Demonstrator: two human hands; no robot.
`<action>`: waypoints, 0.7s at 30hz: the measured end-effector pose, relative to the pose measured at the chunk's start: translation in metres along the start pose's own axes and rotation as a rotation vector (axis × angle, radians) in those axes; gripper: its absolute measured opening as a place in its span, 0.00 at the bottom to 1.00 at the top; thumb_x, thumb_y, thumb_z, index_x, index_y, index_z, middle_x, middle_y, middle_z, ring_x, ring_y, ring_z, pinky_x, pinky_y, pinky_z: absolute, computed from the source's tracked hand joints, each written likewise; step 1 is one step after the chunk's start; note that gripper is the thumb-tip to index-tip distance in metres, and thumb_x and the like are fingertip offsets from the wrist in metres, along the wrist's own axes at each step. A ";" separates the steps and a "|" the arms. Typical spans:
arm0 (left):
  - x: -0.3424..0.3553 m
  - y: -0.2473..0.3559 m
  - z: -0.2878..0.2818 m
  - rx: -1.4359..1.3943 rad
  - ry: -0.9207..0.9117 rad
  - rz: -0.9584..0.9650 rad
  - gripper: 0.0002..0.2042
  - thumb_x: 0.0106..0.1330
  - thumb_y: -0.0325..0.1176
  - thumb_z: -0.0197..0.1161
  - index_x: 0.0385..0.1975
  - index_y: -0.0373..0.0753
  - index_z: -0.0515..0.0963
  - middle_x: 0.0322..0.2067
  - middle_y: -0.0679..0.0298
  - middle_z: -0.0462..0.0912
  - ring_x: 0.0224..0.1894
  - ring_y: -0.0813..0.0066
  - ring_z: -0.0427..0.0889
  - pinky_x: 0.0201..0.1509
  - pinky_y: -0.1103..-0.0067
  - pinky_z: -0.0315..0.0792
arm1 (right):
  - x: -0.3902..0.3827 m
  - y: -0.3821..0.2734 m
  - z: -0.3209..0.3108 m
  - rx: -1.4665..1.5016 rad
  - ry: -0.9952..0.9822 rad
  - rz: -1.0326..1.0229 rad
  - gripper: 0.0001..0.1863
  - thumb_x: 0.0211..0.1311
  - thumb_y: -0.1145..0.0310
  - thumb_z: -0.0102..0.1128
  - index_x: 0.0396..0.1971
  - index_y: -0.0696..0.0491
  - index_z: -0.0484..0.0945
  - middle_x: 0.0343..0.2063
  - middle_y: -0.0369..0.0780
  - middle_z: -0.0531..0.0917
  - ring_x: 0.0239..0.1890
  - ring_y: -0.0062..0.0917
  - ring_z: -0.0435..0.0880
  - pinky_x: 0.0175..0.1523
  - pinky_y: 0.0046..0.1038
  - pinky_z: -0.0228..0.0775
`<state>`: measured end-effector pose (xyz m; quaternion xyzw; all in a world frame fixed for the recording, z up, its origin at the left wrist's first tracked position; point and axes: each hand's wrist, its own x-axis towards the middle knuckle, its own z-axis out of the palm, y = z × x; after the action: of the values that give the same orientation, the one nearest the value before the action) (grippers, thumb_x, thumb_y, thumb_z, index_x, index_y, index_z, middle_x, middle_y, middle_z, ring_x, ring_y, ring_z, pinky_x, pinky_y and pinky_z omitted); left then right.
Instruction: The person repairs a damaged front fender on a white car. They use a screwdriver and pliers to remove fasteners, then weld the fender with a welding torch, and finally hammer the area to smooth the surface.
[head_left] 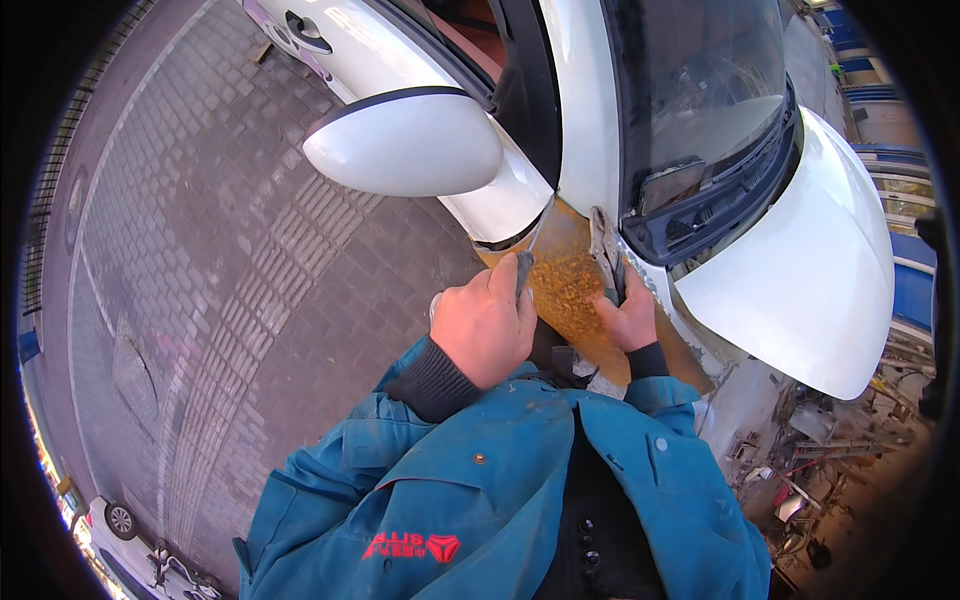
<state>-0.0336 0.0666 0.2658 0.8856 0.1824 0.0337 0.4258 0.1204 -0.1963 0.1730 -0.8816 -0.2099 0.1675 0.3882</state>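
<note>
My left hand (pixel 485 325) is closed around a small tool with a thin blade (pixel 532 250) that points up at the edge of a rusty, orange-brown panel (pixel 565 285) on a white car. My right hand (pixel 630 318) grips the handles of metal pliers (pixel 606 250), whose jaws sit at the right edge of the same panel. Both hands rest just below the car's side mirror (pixel 405 145) and beside the windscreen (pixel 700 90). I wear a teal work jacket (pixel 500 480) with dark cuffs.
The white bonnet (pixel 800 280) is raised at the right. A brick-paved ground (pixel 230 290) spreads to the left, with a parked white car (pixel 130 545) at the lower left. Loose metal parts and scrap (pixel 810 450) lie at the lower right.
</note>
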 end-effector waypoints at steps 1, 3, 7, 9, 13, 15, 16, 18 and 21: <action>0.002 -0.002 -0.002 -0.028 0.039 0.038 0.22 0.69 0.28 0.69 0.62 0.28 0.79 0.38 0.43 0.90 0.34 0.41 0.90 0.41 0.59 0.85 | -0.002 -0.007 -0.002 -0.036 -0.001 -0.022 0.29 0.58 0.67 0.72 0.60 0.63 0.80 0.44 0.55 0.89 0.47 0.47 0.91 0.56 0.42 0.82; 0.002 -0.005 -0.005 -0.093 0.064 0.063 0.23 0.67 0.28 0.70 0.62 0.29 0.79 0.37 0.43 0.90 0.35 0.41 0.91 0.43 0.59 0.85 | -0.011 -0.026 -0.011 -0.029 -0.009 -0.011 0.29 0.58 0.66 0.72 0.59 0.64 0.79 0.43 0.55 0.89 0.46 0.47 0.91 0.55 0.41 0.82; -0.004 -0.020 -0.009 -0.310 -0.025 0.112 0.26 0.69 0.32 0.72 0.66 0.35 0.77 0.46 0.44 0.91 0.40 0.43 0.93 0.46 0.57 0.87 | -0.034 -0.084 -0.027 -0.003 -0.121 -0.088 0.31 0.57 0.66 0.72 0.59 0.65 0.78 0.42 0.55 0.88 0.45 0.47 0.91 0.54 0.40 0.82; 0.000 -0.032 -0.006 -0.420 0.032 0.249 0.25 0.68 0.32 0.73 0.65 0.36 0.77 0.50 0.44 0.90 0.44 0.44 0.93 0.50 0.57 0.87 | -0.048 -0.116 -0.036 0.032 -0.217 -0.114 0.30 0.57 0.66 0.72 0.58 0.65 0.78 0.42 0.56 0.88 0.45 0.47 0.91 0.54 0.40 0.82; 0.023 -0.049 0.011 -0.371 0.116 0.428 0.24 0.69 0.35 0.77 0.63 0.39 0.79 0.53 0.48 0.89 0.45 0.46 0.93 0.48 0.59 0.87 | -0.065 -0.169 -0.045 0.077 -0.453 -0.249 0.34 0.57 0.65 0.77 0.62 0.63 0.77 0.42 0.54 0.89 0.42 0.49 0.93 0.49 0.39 0.85; 0.030 -0.049 0.021 -0.319 0.091 0.401 0.23 0.70 0.37 0.78 0.62 0.40 0.79 0.51 0.49 0.90 0.45 0.46 0.93 0.48 0.61 0.88 | -0.069 -0.186 -0.041 0.049 -0.521 -0.321 0.33 0.58 0.66 0.78 0.62 0.62 0.77 0.42 0.54 0.88 0.41 0.53 0.91 0.47 0.43 0.86; 0.031 -0.047 0.027 -0.305 0.163 0.398 0.23 0.69 0.39 0.79 0.60 0.40 0.80 0.48 0.50 0.91 0.44 0.47 0.93 0.47 0.64 0.88 | -0.073 -0.192 -0.038 0.012 -0.513 -0.363 0.32 0.59 0.66 0.78 0.62 0.61 0.77 0.42 0.54 0.88 0.41 0.53 0.91 0.47 0.43 0.86; 0.033 -0.045 0.031 -0.349 0.189 0.365 0.18 0.69 0.34 0.78 0.56 0.39 0.83 0.45 0.50 0.92 0.44 0.49 0.94 0.48 0.66 0.87 | -0.077 -0.201 -0.033 -0.033 -0.489 -0.403 0.32 0.60 0.66 0.78 0.62 0.61 0.77 0.42 0.54 0.88 0.42 0.54 0.91 0.47 0.44 0.86; 0.035 -0.043 0.032 -0.354 0.244 0.404 0.16 0.70 0.31 0.77 0.54 0.38 0.85 0.40 0.51 0.92 0.41 0.52 0.95 0.47 0.68 0.87 | -0.081 -0.208 -0.027 -0.048 -0.445 -0.471 0.32 0.61 0.63 0.79 0.62 0.61 0.77 0.42 0.55 0.88 0.42 0.54 0.91 0.48 0.45 0.86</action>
<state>-0.0068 0.0800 0.2090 0.8054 0.0435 0.2553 0.5331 0.0135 -0.1269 0.3581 -0.7597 -0.4914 0.2566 0.3399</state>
